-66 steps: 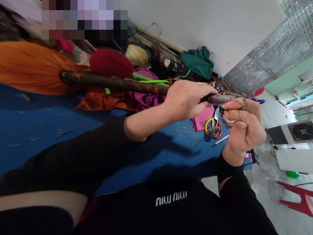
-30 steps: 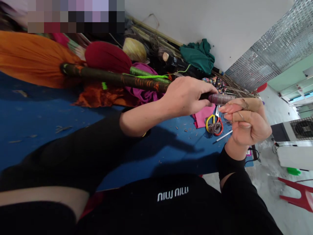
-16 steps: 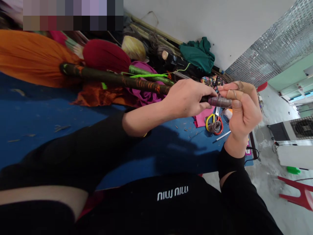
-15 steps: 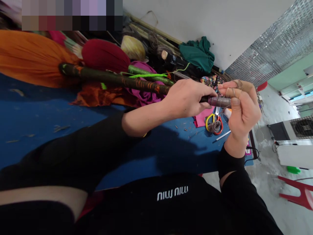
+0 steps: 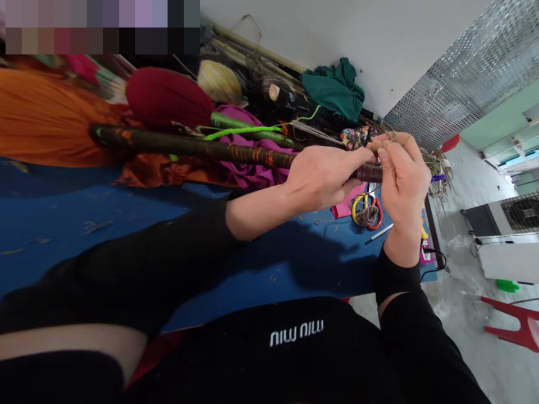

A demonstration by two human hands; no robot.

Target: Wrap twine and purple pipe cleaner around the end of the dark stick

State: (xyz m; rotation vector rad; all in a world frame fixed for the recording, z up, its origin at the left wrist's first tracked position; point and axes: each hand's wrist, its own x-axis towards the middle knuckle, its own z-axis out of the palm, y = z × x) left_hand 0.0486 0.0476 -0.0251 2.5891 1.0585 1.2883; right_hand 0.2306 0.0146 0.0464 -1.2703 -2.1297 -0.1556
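Observation:
A long dark stick (image 5: 248,154) with orange bands runs from an orange cloth bundle (image 5: 46,118) toward the right. My left hand (image 5: 322,174) grips it near its right end, thumb below and index finger along the top. That end carries a brownish wrapping (image 5: 369,173). Curled over the wrapped part, my right hand (image 5: 404,177) has its fingertips meeting my left index finger. Thin brown cord (image 5: 392,136) loops round the right fingers, and a strand hangs below toward a small cord bundle (image 5: 367,215) on scissors (image 5: 374,205).
Blue tabletop (image 5: 252,264) with scraps and a white pen (image 5: 379,233). Behind the stick lie a dark red bundle (image 5: 168,98), purple cloth (image 5: 252,171), a green cloth (image 5: 334,87) and poles against the wall. A red stool (image 5: 516,325) stands on the floor at right.
My right hand has moved left and closed in over the wrapped end, its fingertips now against my left index finger. The left hand keeps its hold on the stick.

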